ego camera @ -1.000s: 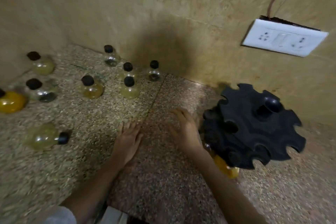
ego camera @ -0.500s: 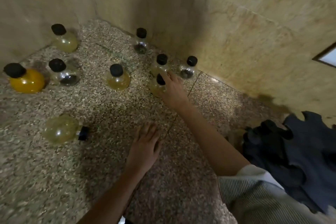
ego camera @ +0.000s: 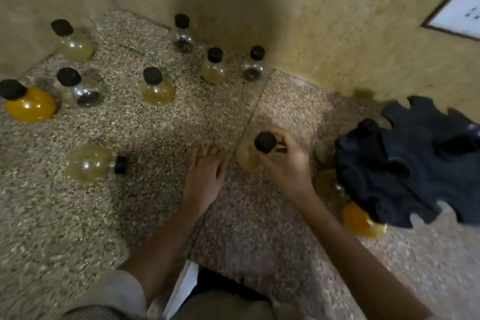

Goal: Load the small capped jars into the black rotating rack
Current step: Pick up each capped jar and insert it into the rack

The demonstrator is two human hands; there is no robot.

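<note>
My right hand [ego camera: 288,163] pinches a pale jar [ego camera: 250,157] by the neck under its black cap, clear of the floor, so it can slot into the black rack [ego camera: 415,171] just right. My left hand [ego camera: 205,176] lies flat, fingers spread and empty, propping me; eight more jars wait far left.

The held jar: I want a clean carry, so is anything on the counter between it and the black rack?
Nothing visible stands between the held jar in the right hand and the rack; only bare counter.
</note>
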